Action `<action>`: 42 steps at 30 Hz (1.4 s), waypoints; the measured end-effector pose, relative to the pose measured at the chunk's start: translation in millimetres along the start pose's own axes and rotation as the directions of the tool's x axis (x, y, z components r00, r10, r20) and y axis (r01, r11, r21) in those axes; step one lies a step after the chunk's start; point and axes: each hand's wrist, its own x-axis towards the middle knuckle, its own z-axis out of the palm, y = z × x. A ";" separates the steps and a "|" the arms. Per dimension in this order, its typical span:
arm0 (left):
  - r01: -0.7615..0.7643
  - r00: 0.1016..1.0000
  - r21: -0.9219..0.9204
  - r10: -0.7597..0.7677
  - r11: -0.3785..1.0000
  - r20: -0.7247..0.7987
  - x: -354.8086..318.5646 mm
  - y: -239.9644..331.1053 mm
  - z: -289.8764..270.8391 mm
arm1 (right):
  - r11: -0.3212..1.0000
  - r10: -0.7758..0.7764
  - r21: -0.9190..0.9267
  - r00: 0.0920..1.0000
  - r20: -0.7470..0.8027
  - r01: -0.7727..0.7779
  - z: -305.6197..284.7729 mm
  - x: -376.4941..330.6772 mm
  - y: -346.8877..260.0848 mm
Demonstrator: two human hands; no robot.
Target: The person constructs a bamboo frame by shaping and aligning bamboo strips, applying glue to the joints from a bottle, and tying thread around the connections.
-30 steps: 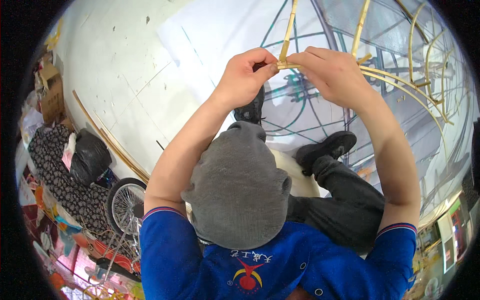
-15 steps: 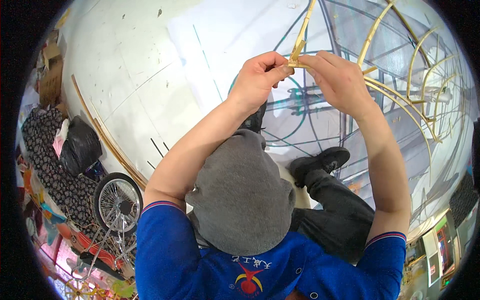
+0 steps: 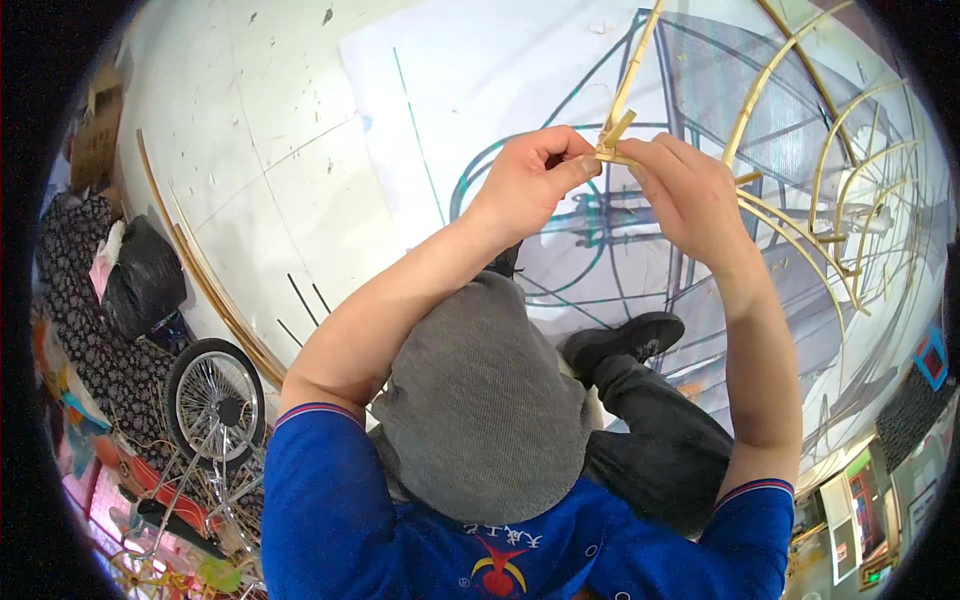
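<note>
Head view: left hand [image 3: 532,185] and right hand [image 3: 692,195] pinch strips [image 3: 629,75] between fingertips; uneven pressure could skew their joint [image 3: 609,151].

Short pale bamboo strip [image 3: 612,158]: 3 o'clock end hidden by bare right hand [image 3: 690,190]. Long yellow bamboo slat [image 3: 633,75] cut off at 1 o'clock. Grey ribbed-knit cap [image 3: 485,400] hides most of black shoe [image 3: 508,262]. Multicoloured clutter [image 3: 78,425], 8 o'clock: too blurred.

Pale-yellow strip [image 3: 632,75], blue shirt [image 3: 335,510], apparently black-and-white floral cloth [image 3: 88,345]
</note>
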 end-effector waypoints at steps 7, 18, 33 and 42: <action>-0.259 0.932 0.458 0.344 0.850 -0.111 -10.8 17.2 3.8 | 1.000 -0.020 0.014 1.000 -0.001 0.020 2.2 2.1 1.1; -0.518 0.690 0.820 0.686 0.246 0.230 -5.4 31.2 -2.4 | 0.999 -0.047 -0.007 0.999 -0.016 0.047 8.8 5.1 1.5; -0.310 0.645 0.951 0.733 -0.005 0.215 -2.7 32.7 5.4 | 0.997 -0.060 -0.051 0.986 -0.153 0.053 27.3 23.3 6.0; -0.242 0.661 0.964 0.746 0.107 0.083 -5.3 33.4 5.3 | 0.996 -0.059 -0.080 0.977 -0.204 0.043 32.7 33.3 -1.5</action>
